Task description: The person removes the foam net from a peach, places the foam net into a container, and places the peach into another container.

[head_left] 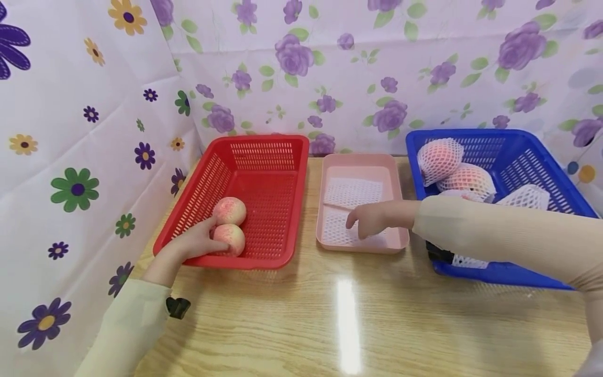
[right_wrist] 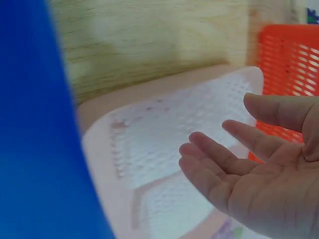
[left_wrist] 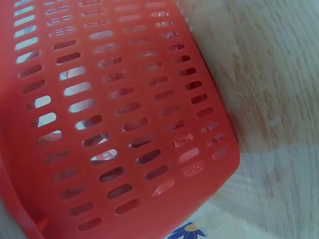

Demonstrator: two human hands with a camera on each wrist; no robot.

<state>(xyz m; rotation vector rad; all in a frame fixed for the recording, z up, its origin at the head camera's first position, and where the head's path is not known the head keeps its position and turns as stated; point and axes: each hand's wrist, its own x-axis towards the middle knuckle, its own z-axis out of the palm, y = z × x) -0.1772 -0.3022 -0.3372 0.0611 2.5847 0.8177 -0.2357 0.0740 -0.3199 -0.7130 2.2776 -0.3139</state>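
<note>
Grip of the left hand point(head_left: 199, 241) curls about the nearer of two round cream-and-pink peaches point(head_left: 233, 239), fingers toward its far side and thumb at its near side; the left wrist view does not show them. Being round, the peach has no evident long axis. It lies in the near left part of the perforated red plastic basket point(head_left: 264, 263), with the second peach point(head_left: 230, 210) just beyond it. Rightward, past the basket's right wall, the shallow pink rectangular tray point(head_left: 353, 165) stands on the wood-grained desk point(head_left: 264, 319), bearing two flat lots of white foam netting point(head_left: 353, 190), one beyond the other, long sides running roughly left to right. The right hand point(head_left: 374, 219) hangs over the tray, fingers loosely spread and empty; it is the nearer to the netting. Farther right, partly hidden by the right sleeve point(head_left: 499, 235), the blue plastic basket point(head_left: 476, 134) contains net-wrapped peaches point(head_left: 440, 157).
</note>
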